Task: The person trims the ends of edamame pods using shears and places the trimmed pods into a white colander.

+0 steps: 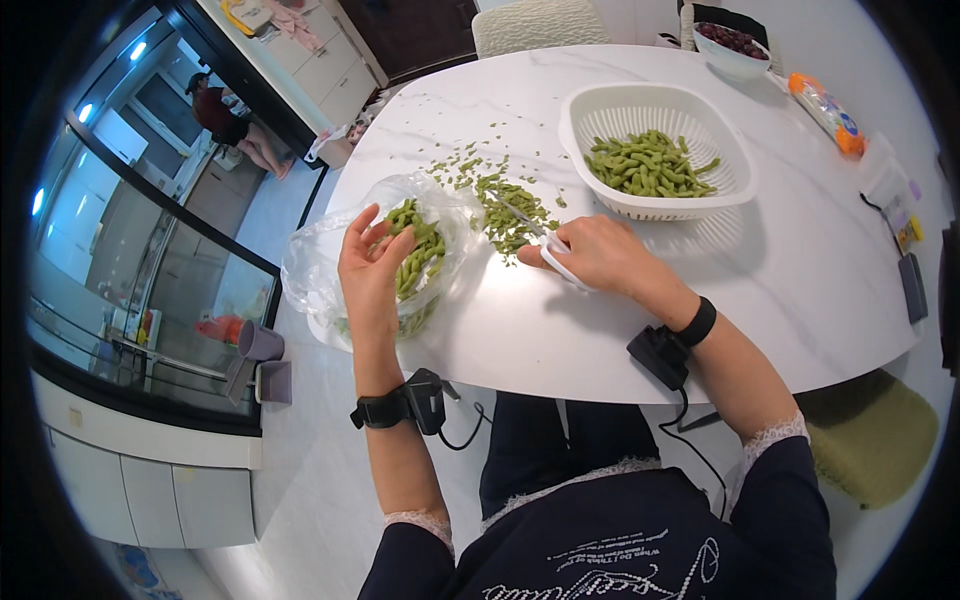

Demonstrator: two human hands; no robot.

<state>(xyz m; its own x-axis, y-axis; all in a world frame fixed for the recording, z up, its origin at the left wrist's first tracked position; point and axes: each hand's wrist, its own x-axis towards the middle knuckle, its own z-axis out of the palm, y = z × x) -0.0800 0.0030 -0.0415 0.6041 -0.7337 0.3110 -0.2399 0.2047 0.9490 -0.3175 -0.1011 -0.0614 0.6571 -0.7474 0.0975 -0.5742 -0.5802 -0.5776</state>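
My right hand (598, 255) grips a pair of scissors (557, 258) by the white handles. The blades point up and left, over a loose pile of green soybean pods and trimmed bits (508, 212) on the table. At the left, my left hand (370, 262) is over a clear plastic bag (318, 252). Its fingers and thumb are apart, close to the green pods (420, 250) inside; whether a fingertip touches them I cannot tell. Beyond my right hand stands a white slotted basket (735, 140) with more soybean pods (650, 165) in it.
The white oval table (820, 300) bears a bowl of dark red fruit (733, 50), an orange-and-white packet (828, 113) and a black device with a cable (912, 287). A green fuzzy stool (870, 435) is at the lower right. Another person (225, 115) stands in the far-left room.
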